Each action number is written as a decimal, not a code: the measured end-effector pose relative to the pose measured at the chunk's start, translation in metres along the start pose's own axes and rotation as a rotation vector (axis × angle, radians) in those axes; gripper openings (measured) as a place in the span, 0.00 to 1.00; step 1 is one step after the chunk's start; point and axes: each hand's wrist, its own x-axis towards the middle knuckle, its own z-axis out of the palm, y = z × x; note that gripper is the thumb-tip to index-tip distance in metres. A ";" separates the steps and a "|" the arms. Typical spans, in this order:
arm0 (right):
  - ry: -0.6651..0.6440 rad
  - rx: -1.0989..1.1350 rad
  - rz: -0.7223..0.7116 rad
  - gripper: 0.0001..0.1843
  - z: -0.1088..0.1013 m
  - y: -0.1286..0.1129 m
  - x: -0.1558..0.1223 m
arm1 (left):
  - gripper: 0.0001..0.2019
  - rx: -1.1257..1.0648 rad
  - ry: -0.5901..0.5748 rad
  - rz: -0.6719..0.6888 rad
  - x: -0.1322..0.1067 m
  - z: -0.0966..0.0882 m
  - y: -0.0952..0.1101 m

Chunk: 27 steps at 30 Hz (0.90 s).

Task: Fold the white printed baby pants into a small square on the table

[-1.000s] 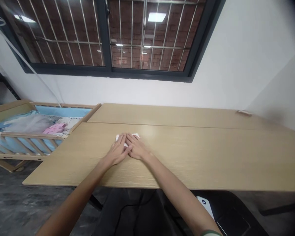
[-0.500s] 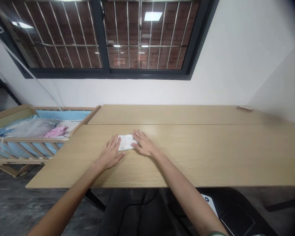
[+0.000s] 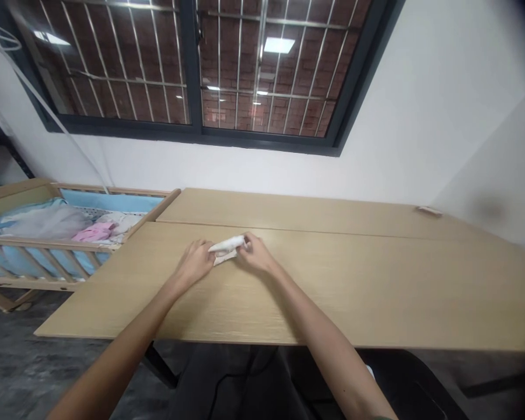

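Observation:
A small white folded cloth with a faint print is held just above the light wooden table. My left hand pinches its left end with curled fingers. My right hand grips its right end, fingers closed round the edge. The cloth's far edge is lifted and rolled over between the two hands, while its near part still touches the tabletop.
A wooden baby cot with blue lining and pink and white clothes stands at the table's left. A small flat object lies at the far right by the wall. A barred window is above.
Both hands lay flat on the cloth, then slid apart to its two ends. Now they have closed on the ends and lifted the far edge off the table.

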 end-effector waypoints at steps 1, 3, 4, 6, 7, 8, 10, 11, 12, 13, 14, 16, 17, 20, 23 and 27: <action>0.040 0.092 0.020 0.13 -0.003 -0.005 0.004 | 0.14 -0.027 0.024 -0.013 -0.005 -0.005 0.002; 0.072 0.254 0.071 0.16 -0.008 -0.013 0.012 | 0.15 -0.163 0.067 -0.051 -0.017 -0.009 0.006; 0.058 0.304 0.108 0.17 -0.009 -0.016 0.015 | 0.17 -0.256 0.082 -0.079 -0.025 -0.009 0.008; -0.007 0.326 0.189 0.19 -0.008 -0.019 0.019 | 0.22 -0.411 0.094 -0.156 -0.039 -0.002 0.013; -0.044 0.306 0.218 0.20 -0.006 -0.019 0.019 | 0.24 -0.437 0.087 -0.194 -0.044 0.003 0.016; -0.077 0.275 0.236 0.20 -0.003 -0.017 0.019 | 0.24 -0.411 0.073 -0.227 -0.049 0.009 0.018; -0.133 0.204 0.246 0.20 0.005 -0.011 0.018 | 0.22 -0.278 0.025 -0.268 -0.054 0.021 0.021; -0.154 0.168 0.244 0.20 0.009 -0.006 0.018 | 0.20 -0.193 -0.006 -0.277 -0.055 0.026 0.023; -0.173 0.135 0.239 0.19 0.013 -0.002 0.017 | 0.18 -0.108 -0.037 -0.282 -0.055 0.029 0.024; -0.190 0.103 0.233 0.17 0.017 0.003 0.017 | 0.16 -0.029 -0.063 -0.285 -0.055 0.032 0.025; -0.204 0.073 0.223 0.16 0.020 0.007 0.017 | 0.15 0.040 -0.080 -0.284 -0.055 0.034 0.027; -0.225 0.016 0.193 0.15 0.021 0.011 0.018 | 0.14 0.158 -0.065 -0.266 -0.058 0.036 0.032; -0.229 -0.012 0.163 0.15 0.020 0.010 0.019 | 0.14 0.202 -0.032 -0.241 -0.060 0.037 0.036; -0.239 -0.099 -0.005 0.21 0.010 -0.006 0.016 | 0.18 0.234 0.105 -0.109 -0.074 0.045 0.053; -0.369 -0.139 -0.210 0.27 0.002 -0.036 0.003 | 0.24 0.194 0.170 0.007 -0.093 0.060 0.074; -0.654 -0.124 -0.370 0.30 0.008 -0.062 -0.019 | 0.23 0.249 0.158 -0.012 -0.109 0.077 0.092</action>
